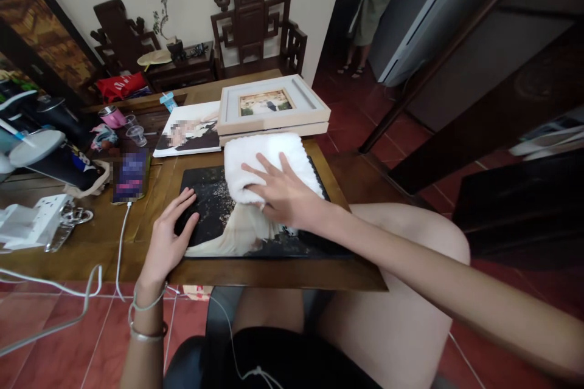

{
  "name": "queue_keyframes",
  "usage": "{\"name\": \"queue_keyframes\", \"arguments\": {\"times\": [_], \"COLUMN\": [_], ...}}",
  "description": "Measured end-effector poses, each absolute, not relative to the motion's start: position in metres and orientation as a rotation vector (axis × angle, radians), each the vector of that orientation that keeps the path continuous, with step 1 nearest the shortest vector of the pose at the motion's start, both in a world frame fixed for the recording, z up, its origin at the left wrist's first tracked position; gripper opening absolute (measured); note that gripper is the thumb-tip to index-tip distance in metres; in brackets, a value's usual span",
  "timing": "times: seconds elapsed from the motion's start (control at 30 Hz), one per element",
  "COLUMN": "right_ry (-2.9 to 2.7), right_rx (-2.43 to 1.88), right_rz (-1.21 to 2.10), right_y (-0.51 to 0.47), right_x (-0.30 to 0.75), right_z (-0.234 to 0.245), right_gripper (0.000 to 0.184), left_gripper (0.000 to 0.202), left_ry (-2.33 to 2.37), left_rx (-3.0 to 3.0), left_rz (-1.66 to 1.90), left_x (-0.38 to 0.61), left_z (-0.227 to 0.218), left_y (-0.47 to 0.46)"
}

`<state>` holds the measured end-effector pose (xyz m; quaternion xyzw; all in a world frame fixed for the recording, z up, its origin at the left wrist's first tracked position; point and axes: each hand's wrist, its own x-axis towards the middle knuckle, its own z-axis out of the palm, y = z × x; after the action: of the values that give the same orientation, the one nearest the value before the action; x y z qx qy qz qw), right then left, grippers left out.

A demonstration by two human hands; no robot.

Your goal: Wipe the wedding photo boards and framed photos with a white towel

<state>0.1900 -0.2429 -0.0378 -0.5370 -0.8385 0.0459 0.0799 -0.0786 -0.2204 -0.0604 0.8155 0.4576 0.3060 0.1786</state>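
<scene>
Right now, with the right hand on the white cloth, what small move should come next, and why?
Probably slide the white cloth left across the dark panel: pale specks show beside it, though whether dirt or print is unclear. The right hand lies spread on the cloth, and the left hand at the panel's left edge may help steady it.

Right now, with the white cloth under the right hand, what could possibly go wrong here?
The right hand and cloth are close to the stacked frames; a wide stroke might bump them. The dark picture lies near the table's front edge, so a strong pull could make it slip. The white cable hanging near the left hand might catch and drag the phone.
</scene>
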Motion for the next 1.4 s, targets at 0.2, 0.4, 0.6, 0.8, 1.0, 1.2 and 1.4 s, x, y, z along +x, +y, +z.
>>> {"name": "queue_keyframes", "arguments": {"times": [0.2,0.4,0.6,0.8,1.0,1.2,1.4], "right_ry": [-2.558,-2.586,-2.489,-2.39,-2.57,-2.636,-2.525], "right_rx": [-1.273,-1.193,-1.467,-1.591,-1.372,-1.196,-1.504], "right_rz": [0.313,0.502,0.355,0.262,0.5,0.655,0.31], "right_y": [-0.341,-0.339,-0.231,-0.226,-0.325,-0.335,-0.238], "right_x": [0.162,0.161,0.175,0.159,0.13,0.133,0.138], "right_z": [-0.044,-0.036,-0.025,-0.03,-0.025,-0.016,-0.016], "right_gripper": [0.02,0.03,0.042,0.042,0.03,0.033,0.041], "left_gripper": [0.041,0.041,0.041,0.04,0.04,0.04,0.04], "left_ry": [1.311,1.3,1.283,1.286,1.309,1.283,1.315], "left_rx": [2.285,2.306,2.326,2.311,2.262,2.234,2.266], "left_rz": [0.882,0.872,0.849,0.87,0.873,0.861,0.863], "left_x": [-0.078,-0.079,-0.08,-0.079,-0.078,-0.078,-0.079], "left_z": [-0.063,-0.062,-0.063,-0.064,-0.061,-0.059,-0.063], "left_y": [-0.22,-0.221,-0.22,-0.219,-0.221,-0.222,-0.22]}}
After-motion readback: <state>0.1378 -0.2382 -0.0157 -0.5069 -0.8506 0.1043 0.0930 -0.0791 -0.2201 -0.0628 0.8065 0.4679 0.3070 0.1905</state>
